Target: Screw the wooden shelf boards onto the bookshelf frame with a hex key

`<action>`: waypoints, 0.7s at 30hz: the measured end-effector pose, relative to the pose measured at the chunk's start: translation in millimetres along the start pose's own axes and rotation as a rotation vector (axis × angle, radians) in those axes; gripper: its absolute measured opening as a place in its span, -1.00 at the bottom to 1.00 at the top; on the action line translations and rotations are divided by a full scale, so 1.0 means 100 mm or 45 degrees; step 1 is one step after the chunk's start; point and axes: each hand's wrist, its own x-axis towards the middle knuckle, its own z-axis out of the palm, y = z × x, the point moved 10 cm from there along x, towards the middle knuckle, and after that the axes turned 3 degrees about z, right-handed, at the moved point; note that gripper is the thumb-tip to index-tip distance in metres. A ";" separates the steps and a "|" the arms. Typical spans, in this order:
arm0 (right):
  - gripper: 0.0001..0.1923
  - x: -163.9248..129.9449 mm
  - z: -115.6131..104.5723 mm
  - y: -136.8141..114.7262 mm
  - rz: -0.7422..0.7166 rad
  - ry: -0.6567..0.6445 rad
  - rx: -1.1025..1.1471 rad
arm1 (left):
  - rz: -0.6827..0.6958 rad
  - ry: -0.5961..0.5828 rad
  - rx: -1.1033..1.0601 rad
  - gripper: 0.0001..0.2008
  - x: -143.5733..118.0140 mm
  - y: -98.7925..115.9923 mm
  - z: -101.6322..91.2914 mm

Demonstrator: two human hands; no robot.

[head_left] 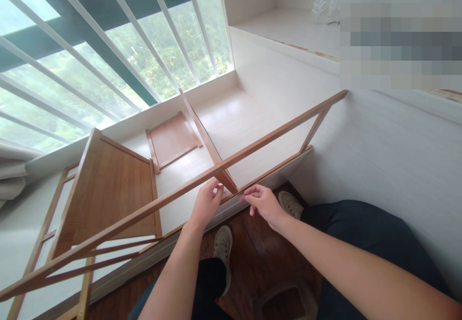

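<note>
A long wooden rail (274,134) of a furniture frame runs diagonally from lower left to upper right. A shorter wooden bar (202,130) meets it at a joint with a small metal fastener (220,170). My left hand (206,203) sits just under that joint, fingers curled against the rail. My right hand (263,202) is close beside it on the right, thumb and fingers pinched together on something too small to make out.
A wooden shelf panel (108,190) with side slats leans at the left. A smaller wooden panel (172,138) lies flat on the white raised platform (249,118) by the barred window (108,45). My shoes (222,248) stand on dark wood floor below.
</note>
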 end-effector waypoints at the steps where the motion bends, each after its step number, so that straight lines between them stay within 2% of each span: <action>1: -0.74 0.00 0.02 0.01 0.011 -0.006 0.033 | -0.012 0.022 -0.002 -0.75 0.00 -0.01 -0.01; 5: -0.69 -0.01 0.08 0.02 0.012 -0.047 0.110 | -0.002 0.051 -0.002 -0.75 -0.01 -0.02 -0.01; 10: -0.69 0.01 0.13 0.02 -0.035 -0.101 0.101 | 0.009 -0.012 0.023 -0.76 -0.02 -0.02 0.06; 21: -0.69 0.07 0.11 0.12 -0.054 -0.090 0.042 | -0.002 -0.050 -0.005 -0.75 -0.03 -0.03 0.08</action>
